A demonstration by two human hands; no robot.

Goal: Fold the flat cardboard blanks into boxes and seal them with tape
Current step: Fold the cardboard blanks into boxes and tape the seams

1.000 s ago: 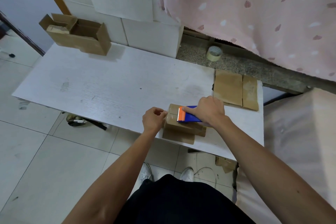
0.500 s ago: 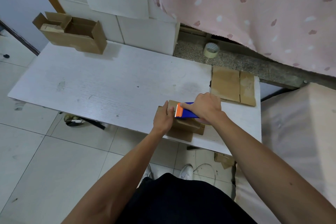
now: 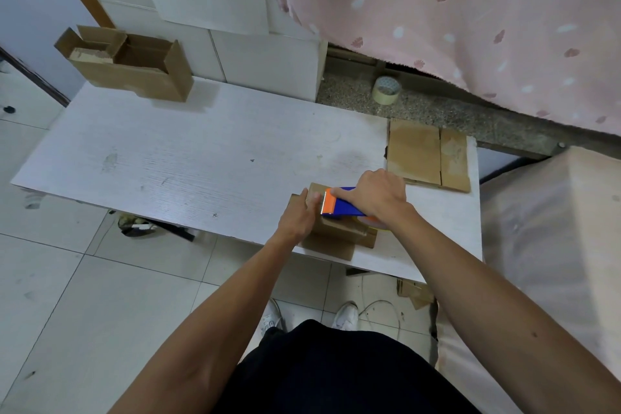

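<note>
A small brown cardboard box [image 3: 339, 235] sits at the near edge of the white table [image 3: 188, 158]. My right hand [image 3: 376, 195] grips a blue and orange tape dispenser [image 3: 339, 205] pressed on top of the box, its toothed orange blade pointing left. My left hand [image 3: 299, 218] lies against the box's left end, fingers straight along the cardboard, thumb on top. Flat cardboard blanks [image 3: 426, 155] lie at the table's far right corner.
An open cardboard box [image 3: 131, 67] stands at the table's far left against the wall. A roll of tape [image 3: 386, 90] sits on the stone ledge under a pink curtain [image 3: 470, 17]. Cardboard scraps [image 3: 415, 292] and a cable lie on the tiled floor by my feet.
My left hand has moved right from beside the box onto its left end. My right hand still holds the dispenser on the box top.
</note>
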